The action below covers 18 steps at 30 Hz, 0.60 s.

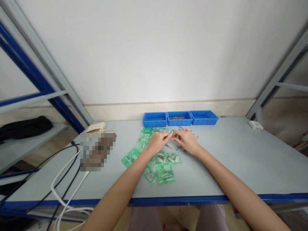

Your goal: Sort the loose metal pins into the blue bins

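Observation:
My left hand [158,141] and my right hand [188,140] meet over the middle of the table, fingertips pinched close together. Between them shows a small shiny metal part [172,137]; its exact kind is too small to make out. Several slim grey metal pieces [181,128] lie around and partly under my right hand, and another metal piece [168,146] rests just below the fingertips. Beside and beneath my left hand spread several green-tinted clear plastic bags [166,174] with small metal and white pieces inside. My left forearm covers some of them.
Three blue bins line the back: a left bin [154,119], a middle bin [179,122] holding brass-coloured small parts, and a right bin [204,121]. At left are a cream box [96,127], a blurred-out item [98,152] and cables [54,189]. A white block [255,125] sits far right.

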Tool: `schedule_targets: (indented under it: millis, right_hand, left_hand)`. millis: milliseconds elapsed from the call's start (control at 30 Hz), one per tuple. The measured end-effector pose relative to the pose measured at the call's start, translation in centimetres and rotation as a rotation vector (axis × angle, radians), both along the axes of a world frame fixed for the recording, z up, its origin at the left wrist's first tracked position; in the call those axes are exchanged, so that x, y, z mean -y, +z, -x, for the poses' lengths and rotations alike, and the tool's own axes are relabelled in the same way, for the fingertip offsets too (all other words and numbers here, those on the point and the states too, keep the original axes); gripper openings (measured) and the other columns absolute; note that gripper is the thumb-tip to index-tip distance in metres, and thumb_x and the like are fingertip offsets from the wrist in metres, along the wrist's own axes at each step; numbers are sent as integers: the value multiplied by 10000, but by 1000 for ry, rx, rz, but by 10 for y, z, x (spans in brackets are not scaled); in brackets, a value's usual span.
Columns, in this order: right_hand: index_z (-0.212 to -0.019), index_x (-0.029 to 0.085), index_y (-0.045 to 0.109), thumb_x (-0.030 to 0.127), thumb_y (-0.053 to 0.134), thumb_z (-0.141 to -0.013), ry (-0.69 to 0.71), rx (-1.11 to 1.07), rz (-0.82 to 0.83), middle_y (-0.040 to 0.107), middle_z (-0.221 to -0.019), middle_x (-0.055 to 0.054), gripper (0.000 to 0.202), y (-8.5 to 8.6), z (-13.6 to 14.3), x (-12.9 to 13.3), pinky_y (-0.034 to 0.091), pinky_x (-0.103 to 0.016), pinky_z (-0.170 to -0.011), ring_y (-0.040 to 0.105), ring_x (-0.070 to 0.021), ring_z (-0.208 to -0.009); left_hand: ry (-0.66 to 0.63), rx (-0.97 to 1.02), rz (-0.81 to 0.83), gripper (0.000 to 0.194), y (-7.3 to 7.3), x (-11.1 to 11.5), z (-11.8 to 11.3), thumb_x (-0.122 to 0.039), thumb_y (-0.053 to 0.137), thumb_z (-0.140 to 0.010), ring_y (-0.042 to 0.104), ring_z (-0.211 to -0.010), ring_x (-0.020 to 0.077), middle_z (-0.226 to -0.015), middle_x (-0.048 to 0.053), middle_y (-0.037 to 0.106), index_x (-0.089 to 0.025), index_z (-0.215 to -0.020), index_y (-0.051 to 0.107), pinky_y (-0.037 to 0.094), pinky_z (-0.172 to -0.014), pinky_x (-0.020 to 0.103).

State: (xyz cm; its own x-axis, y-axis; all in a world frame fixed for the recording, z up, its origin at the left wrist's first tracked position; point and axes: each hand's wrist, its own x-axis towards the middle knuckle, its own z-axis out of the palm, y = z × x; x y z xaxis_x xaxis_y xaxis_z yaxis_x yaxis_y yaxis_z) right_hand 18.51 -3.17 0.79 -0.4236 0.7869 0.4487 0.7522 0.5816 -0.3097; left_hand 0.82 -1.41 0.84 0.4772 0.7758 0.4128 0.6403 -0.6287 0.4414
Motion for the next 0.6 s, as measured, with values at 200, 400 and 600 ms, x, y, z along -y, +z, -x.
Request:
schedule_targets:
  millis: [200, 400, 600]
  right_hand:
    - [-874, 219, 614, 386, 336, -931, -21, -9, 12, 674, -819, 8, 329, -2, 0, -10, 269, -283, -713, 577, -130, -733]
    - [-846, 212, 648, 383, 272, -946, -240, 190, -47, 670, -804, -26, 424, 24, -14, -64, 275, -271, -689, 569, -138, -758]
    - [-1050, 199, 614, 411, 383, -901, -453, 192, -108, 595, -1094, -123, 347, 42, -35, -90, 268, -327, -790, 474, -235, -1023]
  left_hand:
    - [0, 33, -31, 552, -2, -4, 2, -429, 286, -914, 496, -505, 108, -475, 1, 528, -169, -464, 472, 338, -590, 226]
    - [100, 60, -45, 584, -2, -10, 7, -470, 270, -905, 489, -486, 115, -431, 4, 491, -174, -422, 413, 327, -583, 236]
    - [140, 64, -12, 601, -3, -17, 18, -473, 266, -905, 500, -488, 116, -419, 0, 490, -167, -418, 439, 326, -590, 234]
